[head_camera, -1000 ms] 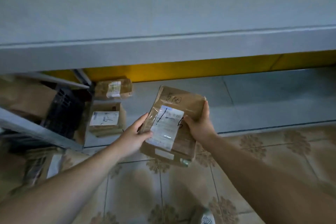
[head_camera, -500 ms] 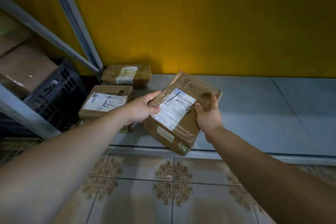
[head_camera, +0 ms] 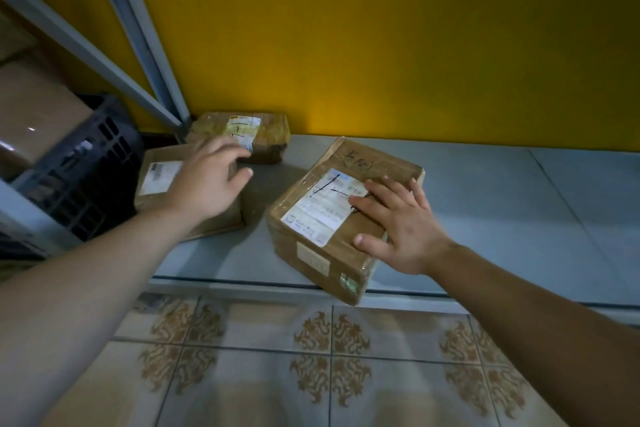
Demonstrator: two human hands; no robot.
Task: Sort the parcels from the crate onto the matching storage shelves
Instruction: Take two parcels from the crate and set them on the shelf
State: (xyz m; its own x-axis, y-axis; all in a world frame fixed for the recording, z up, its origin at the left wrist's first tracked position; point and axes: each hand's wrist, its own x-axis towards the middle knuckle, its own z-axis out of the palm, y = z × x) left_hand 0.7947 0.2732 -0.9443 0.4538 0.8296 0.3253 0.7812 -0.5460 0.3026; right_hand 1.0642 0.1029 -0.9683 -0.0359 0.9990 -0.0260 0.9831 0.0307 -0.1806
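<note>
A brown taped parcel point(head_camera: 325, 246) with a white label lies on the low grey shelf point(head_camera: 485, 218), one corner hanging over the front edge. My right hand point(head_camera: 398, 225) lies flat on its top with fingers spread. My left hand point(head_camera: 207, 184) hovers off to the left with loose fingers, holding nothing, above a second flat parcel point(head_camera: 156, 177). A third small parcel point(head_camera: 256, 132) sits behind that one against the yellow wall.
A dark plastic crate point(head_camera: 86, 166) holding cardboard boxes stands at the left behind grey metal shelf struts point(head_camera: 138, 28). The yellow wall point(head_camera: 381, 28) backs the shelf. Patterned floor tiles point(head_camera: 329, 357) lie in front.
The parcel went from being held in both hands down onto the shelf. My left hand let go and moved left; my right hand opened flat on top.
</note>
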